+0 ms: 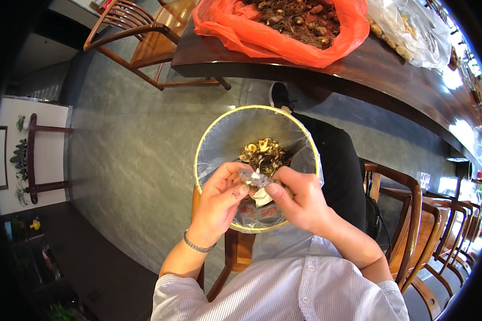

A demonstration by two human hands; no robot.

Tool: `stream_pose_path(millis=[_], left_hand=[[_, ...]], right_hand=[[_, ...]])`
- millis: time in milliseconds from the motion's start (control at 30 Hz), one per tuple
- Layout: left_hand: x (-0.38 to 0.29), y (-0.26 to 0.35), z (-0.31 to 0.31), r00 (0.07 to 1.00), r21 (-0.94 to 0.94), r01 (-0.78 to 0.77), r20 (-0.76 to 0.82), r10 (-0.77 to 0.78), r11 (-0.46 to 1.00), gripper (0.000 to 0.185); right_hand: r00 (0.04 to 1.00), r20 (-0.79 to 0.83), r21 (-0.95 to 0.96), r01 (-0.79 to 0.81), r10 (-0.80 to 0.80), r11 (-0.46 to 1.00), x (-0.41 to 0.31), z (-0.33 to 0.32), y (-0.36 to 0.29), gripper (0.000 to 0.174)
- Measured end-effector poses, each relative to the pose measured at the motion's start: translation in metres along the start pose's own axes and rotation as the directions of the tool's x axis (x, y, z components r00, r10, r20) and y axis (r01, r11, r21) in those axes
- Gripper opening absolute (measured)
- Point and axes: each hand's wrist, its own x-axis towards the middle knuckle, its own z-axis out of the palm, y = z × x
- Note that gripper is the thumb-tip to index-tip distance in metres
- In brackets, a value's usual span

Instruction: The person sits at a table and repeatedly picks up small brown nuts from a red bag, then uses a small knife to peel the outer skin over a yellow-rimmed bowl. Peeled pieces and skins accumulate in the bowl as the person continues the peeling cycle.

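Between the fingertips of my left hand [221, 198] and my right hand [303, 196] is a small dark grey-brown root tuber [257, 179] with a whitish spot. Thumbs and fingers of both hands pinch it from either side. They are above a round waste bin with a yellow rim [197, 144], lined with a clear plastic bag. Brown scraps and peelings [265, 158] with a few pale yellow pieces lie at the bottom of the bin. Below the hands shows a white scrap [262, 197], partly covered by my fingers.
On the dark wooden table [389, 70] beyond, an open red plastic bag [225, 38] holds many dirty, rooty tubers [301, 24]. A clear plastic bag [423, 38] of yellowish pieces lies beside it. Wooden chairs [150, 52] stand at left and along the right [415, 200].
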Motion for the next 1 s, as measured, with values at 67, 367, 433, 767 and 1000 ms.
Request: stream_pose_path(millis=[67, 367, 433, 767, 1000], left_hand=[[-0.001, 0.0, 0.001, 0.999, 0.066, 0.013, -0.052, -0.01, 0.998, 0.036], [-0.006, 0.005, 0.002, 0.995, 0.221, -0.079, -0.045, 0.091, 0.972, 0.036], [-0.006, 0.005, 0.007, 0.988, 0.413, -0.126, -0.025, 0.15, 0.902, 0.044], [0.002, -0.004, 0.005, 0.938, 0.932, -0.249, 0.164, 0.307, 0.263, 0.054], [0.007, -0.01, -0.003, 0.982, 0.271, -0.09, -0.137, 0.131, 0.958, 0.025]], right_hand=[[0.998, 0.035, -0.009, -0.056, 0.056, 0.998, 0.003, -0.002, 0.0, 0.026], [0.953, -0.003, 0.048, -0.303, 0.304, 0.952, 0.01, -0.003, 0.007, 0.034], [0.976, -0.084, -0.214, -0.217, 0.203, 0.952, 0.012, 0.001, 0.007, 0.034], [0.999, 0.011, -0.398, -0.038, 0.046, 0.917, -0.002, -0.016, -0.004, 0.033], [0.953, 0.096, 0.176, -0.301, 0.288, 0.937, -0.001, -0.012, 0.003, 0.042]])
